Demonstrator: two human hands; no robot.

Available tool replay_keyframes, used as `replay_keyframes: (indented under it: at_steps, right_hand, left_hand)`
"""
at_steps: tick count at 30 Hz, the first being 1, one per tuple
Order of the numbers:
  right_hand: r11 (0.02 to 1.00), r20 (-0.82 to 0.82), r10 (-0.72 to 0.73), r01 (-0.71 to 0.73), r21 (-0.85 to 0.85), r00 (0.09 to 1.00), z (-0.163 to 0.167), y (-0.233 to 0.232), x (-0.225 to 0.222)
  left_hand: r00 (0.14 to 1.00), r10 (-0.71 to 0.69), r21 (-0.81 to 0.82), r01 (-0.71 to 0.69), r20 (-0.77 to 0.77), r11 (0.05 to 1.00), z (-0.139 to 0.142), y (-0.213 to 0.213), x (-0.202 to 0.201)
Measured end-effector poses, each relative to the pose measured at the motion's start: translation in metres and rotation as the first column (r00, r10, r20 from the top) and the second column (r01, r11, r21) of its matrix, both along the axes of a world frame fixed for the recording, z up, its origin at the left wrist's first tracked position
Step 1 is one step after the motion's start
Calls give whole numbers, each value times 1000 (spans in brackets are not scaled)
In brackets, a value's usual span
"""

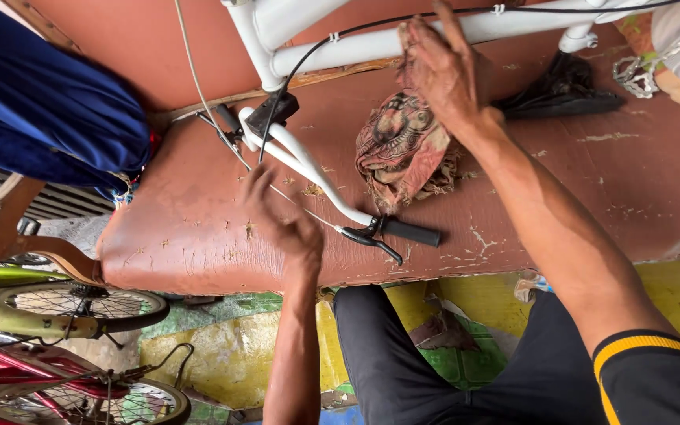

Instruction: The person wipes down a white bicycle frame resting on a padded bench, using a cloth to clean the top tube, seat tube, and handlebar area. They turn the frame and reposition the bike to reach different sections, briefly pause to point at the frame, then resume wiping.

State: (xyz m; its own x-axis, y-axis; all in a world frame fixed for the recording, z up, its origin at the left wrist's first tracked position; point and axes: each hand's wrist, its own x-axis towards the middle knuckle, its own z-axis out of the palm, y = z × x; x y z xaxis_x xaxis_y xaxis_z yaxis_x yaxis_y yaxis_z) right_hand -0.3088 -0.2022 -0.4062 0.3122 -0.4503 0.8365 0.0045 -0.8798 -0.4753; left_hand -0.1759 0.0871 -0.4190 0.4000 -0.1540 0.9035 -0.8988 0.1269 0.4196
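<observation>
The white bicycle frame [371, 43] runs out past the top edge, so its upper tubes are cut off. The left hand [281, 224] is blurred, its fingers hard to separate. The right hand [442, 67] covers part of the patterned rag [403, 149] (its grip on the cloth is probably loose, but unclear). The green and red bicycles [57, 346] are cropped at the left edge.

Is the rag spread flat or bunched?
Bunched: the rag hangs in crumpled folds from the right hand pressing it on the white frame.
</observation>
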Motion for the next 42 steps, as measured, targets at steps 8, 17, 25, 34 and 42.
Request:
replay_keyframes:
  at_steps: [8, 17, 25, 34, 42]
  right_hand:
    - [788, 485, 160, -407, 462, 860, -1, -16, -102]
    - [839, -621, -427, 544, -2, 657, -75, 20, -143]
    - [758, -692, -356, 627, 180, 628, -84, 8, -142]
    - [761, -674, -429, 642, 88, 601, -103, -2, -145]
    - [777, -642, -398, 613, 145, 656, -113, -6, -149]
  left_hand:
    - [968, -137, 506, 11, 212, 862, 56, -90, -9]
    - [880, -196, 519, -65, 432, 852, 70, -201, -16]
    - [909, -231, 625, -39, 346, 780, 82, -262, -45]
    - [915, -230, 636, -37, 332, 771, 85, -311, -75]
    - [924, -306, 766, 23, 229, 643, 75, -323, -70]
